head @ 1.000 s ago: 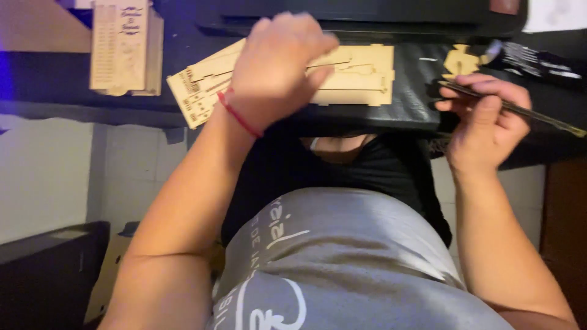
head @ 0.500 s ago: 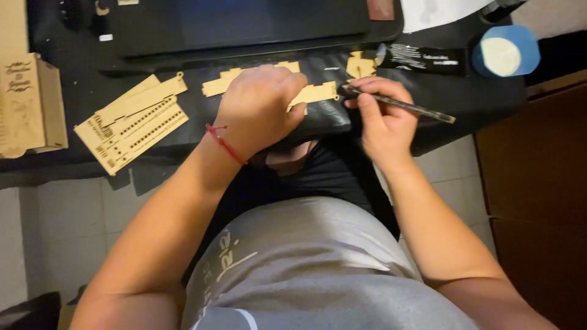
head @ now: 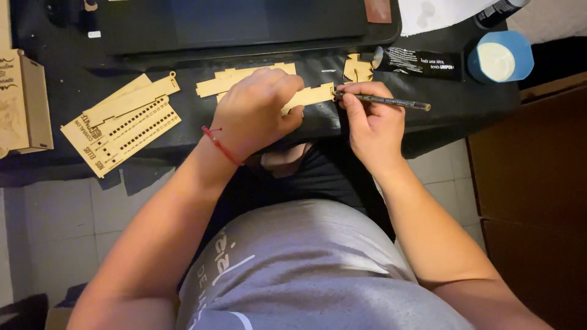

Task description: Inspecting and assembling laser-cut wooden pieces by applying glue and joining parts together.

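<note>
Two bare forearms reach forward from my lap. My left hand (head: 257,110) presses flat, fingers curled over a pale wooden strip (head: 312,96) on the black tabletop (head: 183,122). My right hand (head: 370,122) pinches a thin dark tool (head: 385,101), its tip touching the strip's end. Pale floor tiles (head: 55,226) show below.

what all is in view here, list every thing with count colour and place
wooden strip: 1, pale tan, under left hand
thin tool: 1, dark, in right hand
slotted wooden panels: a stack, tan, left on table
wooden box: 1, tan, far left
small wooden piece: 1, tan, beside tube
tube: 1, black, right of middle
round container: 1, blue, far right
tray: 1, black, top
table: 1, black
red bracelet: 1, left wrist
left hand; right hand
</note>
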